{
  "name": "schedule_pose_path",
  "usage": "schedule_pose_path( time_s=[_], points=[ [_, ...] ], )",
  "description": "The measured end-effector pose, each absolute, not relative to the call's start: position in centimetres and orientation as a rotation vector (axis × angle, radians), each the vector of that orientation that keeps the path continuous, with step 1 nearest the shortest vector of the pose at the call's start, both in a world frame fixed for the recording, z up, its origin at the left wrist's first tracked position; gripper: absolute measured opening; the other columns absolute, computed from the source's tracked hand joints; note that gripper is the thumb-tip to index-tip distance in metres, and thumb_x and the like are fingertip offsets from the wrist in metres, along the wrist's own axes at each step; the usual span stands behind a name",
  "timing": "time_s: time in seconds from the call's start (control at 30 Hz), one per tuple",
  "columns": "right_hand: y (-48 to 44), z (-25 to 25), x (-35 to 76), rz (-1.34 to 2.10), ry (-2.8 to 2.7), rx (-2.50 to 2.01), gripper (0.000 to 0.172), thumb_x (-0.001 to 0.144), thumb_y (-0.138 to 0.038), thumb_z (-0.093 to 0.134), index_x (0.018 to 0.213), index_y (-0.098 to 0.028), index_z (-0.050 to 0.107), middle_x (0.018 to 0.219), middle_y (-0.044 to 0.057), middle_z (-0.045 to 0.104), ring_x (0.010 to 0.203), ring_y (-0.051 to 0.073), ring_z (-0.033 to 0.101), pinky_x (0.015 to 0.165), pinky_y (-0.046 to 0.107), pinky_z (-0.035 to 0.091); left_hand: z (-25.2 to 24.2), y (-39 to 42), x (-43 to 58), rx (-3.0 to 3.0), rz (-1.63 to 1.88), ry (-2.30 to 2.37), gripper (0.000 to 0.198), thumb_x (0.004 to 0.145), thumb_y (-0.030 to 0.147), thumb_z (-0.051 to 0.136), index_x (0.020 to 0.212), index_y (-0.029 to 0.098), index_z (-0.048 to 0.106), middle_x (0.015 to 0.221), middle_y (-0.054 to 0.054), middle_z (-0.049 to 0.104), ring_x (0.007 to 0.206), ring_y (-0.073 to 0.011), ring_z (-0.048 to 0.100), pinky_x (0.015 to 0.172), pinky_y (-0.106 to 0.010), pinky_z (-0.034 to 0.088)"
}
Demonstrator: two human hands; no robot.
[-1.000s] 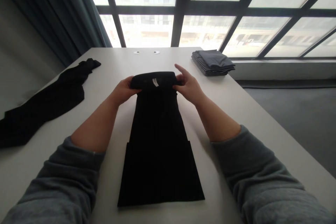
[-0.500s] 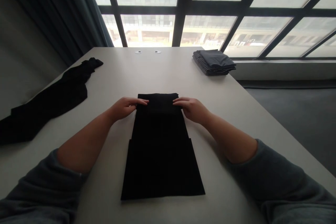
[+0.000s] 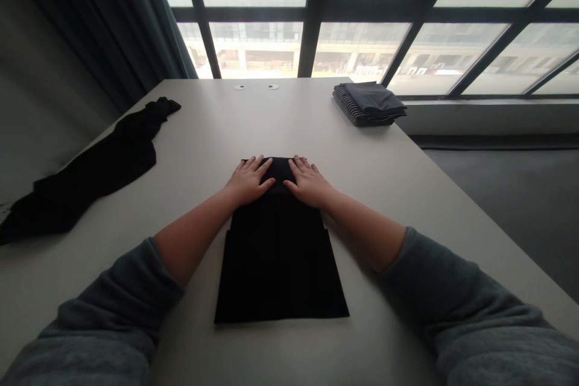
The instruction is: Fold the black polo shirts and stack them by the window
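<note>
A black folded garment (image 3: 280, 265) lies flat on the white table in front of me, narrower at its far end and wider toward me. Its exact kind cannot be made out. My left hand (image 3: 251, 181) rests palm down on the far left part of the cloth, fingers spread. Opposite it, my right hand (image 3: 308, 183) presses flat on the far right part, its fingers also spread. A short strip of black cloth shows between the two thumbs. The far corners of the garment are partly hidden under my fingers.
On the left side of the white table (image 3: 199, 132) lies another black garment (image 3: 104, 160), loosely crumpled. A stack of folded dark and striped clothes (image 3: 368, 104) sits at the far right edge. Two small round white fittings (image 3: 273, 87) are near the back edge.
Both hands have gone from holding the far side edges to lying flat on top of the cloth, closer together. The garment's near edge appears slightly farther from me.
</note>
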State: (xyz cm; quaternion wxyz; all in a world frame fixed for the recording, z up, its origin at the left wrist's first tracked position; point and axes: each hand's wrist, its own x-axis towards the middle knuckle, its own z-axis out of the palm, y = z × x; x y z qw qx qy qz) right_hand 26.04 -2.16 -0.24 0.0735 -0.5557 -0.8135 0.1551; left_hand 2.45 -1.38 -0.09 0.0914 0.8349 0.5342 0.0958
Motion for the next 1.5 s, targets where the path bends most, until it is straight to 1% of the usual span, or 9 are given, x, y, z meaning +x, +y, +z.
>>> schedule_pose_path(
  time_s=[0.27,0.43,0.5,0.6,0.7,0.8,0.97,1.2,1.5],
  points=[
    [-8.3,3.7,28.2,0.299,-2.331,-1.351,0.066,0.104,-0.044,0.052,0.165,-0.019,0.041,0.175,0.012,0.015,0.165,0.031,0.009,0.135,0.057,0.014,3.9,-7.1,-0.4,2.510,0.568,1.369,0.061,0.100,0.051,0.056,0.156,0.026,0.051,0.171,-0.010,0.035,0.161,-0.0345,0.024,0.131,-0.058,0.021],
    [-20.0,4.8,32.0,0.583,-2.704,-0.700,0.053,0.099,-0.049,0.067,0.146,-0.026,0.066,0.154,0.010,0.057,0.147,0.028,0.051,0.130,0.051,0.036,5.9,-19.6,-4.4,2.615,0.322,0.963,0.045,0.087,0.049,0.079,0.129,0.036,0.070,0.147,-0.005,0.062,0.138,-0.0315,0.056,0.116,-0.050,0.046],
    [-23.4,3.8,32.8,0.609,-2.729,-0.778,0.059,0.093,-0.048,0.075,0.147,-0.026,0.065,0.155,0.011,0.055,0.148,0.031,0.050,0.128,0.052,0.040,5.4,-23.5,-5.4,2.672,0.255,0.968,0.045,0.084,0.043,0.083,0.127,0.035,0.071,0.142,-0.007,0.066,0.130,-0.0322,0.061,0.109,-0.050,0.052],
    [-25.6,2.1,33.2,0.536,-2.668,-0.941,0.058,0.095,-0.028,0.070,0.152,-0.026,0.060,0.158,0.011,0.051,0.151,0.031,0.047,0.125,0.051,0.044,4.1,-26.6,-5.6,2.790,0.335,1.070,0.036,0.095,0.025,0.069,0.130,0.032,0.071,0.136,-0.009,0.070,0.122,-0.0295,0.067,0.102,-0.048,0.057],
    [-25.2,1.5,32.7,0.441,-2.587,-1.088,0.066,0.093,-0.004,0.050,0.154,-0.028,0.058,0.155,0.010,0.055,0.142,0.026,0.057,0.117,0.045,0.053,3.5,-27.0,-4.6,2.910,0.424,1.118,0.054,0.096,0.003,0.051,0.140,0.031,0.066,0.138,-0.008,0.070,0.130,-0.0287,0.065,0.106,-0.049,0.057],
    [-24.4,1.8,32.1,0.396,-2.545,-1.149,0.069,0.086,0.002,0.048,0.148,-0.026,0.063,0.149,0.011,0.060,0.133,0.024,0.064,0.112,0.042,0.056,3.4,-26.2,-3.6,2.941,0.509,1.114,0.057,0.093,-0.003,0.049,0.139,0.027,0.066,0.134,-0.008,0.072,0.127,-0.0289,0.067,0.103,-0.050,0.059],
    [-25.5,2.7,32.4,0.454,-2.520,-1.192,0.041,0.089,-0.007,0.057,0.124,-0.021,0.074,0.120,0.009,0.075,0.111,0.023,0.073,0.101,0.038,0.058,3.8,-26.4,-4.0,2.805,0.551,1.047,0.037,0.095,0.002,0.054,0.120,0.021,0.073,0.111,-0.006,0.081,0.099,-0.0219,0.078,0.089,-0.037,0.064],
    [-30.5,6.3,34.5,0.880,-2.359,-1.109,0.021,0.097,-0.031,0.066,0.113,-0.023,0.076,0.092,0.002,0.076,0.079,0.015,0.070,0.078,0.027,0.054,8.2,-30.9,-5.2,2.423,0.539,1.014,0.022,0.097,0.020,0.060,0.112,0.026,0.074,0.096,0.001,0.081,0.080,-0.0153,0.076,0.075,-0.023,0.058],
    [-19.2,8.4,32.2,1.093,-1.564,-1.369,0.041,0.088,-0.054,0.069,0.099,-0.015,0.076,0.083,0.004,0.072,0.073,0.015,0.063,0.067,0.025,0.049,11.7,-18.9,-2.8,2.180,0.744,1.382,0.040,0.095,0.054,0.057,0.105,0.020,0.075,0.078,-0.001,0.073,0.070,-0.0190,0.066,0.069,-0.030,0.051]
  ],
)
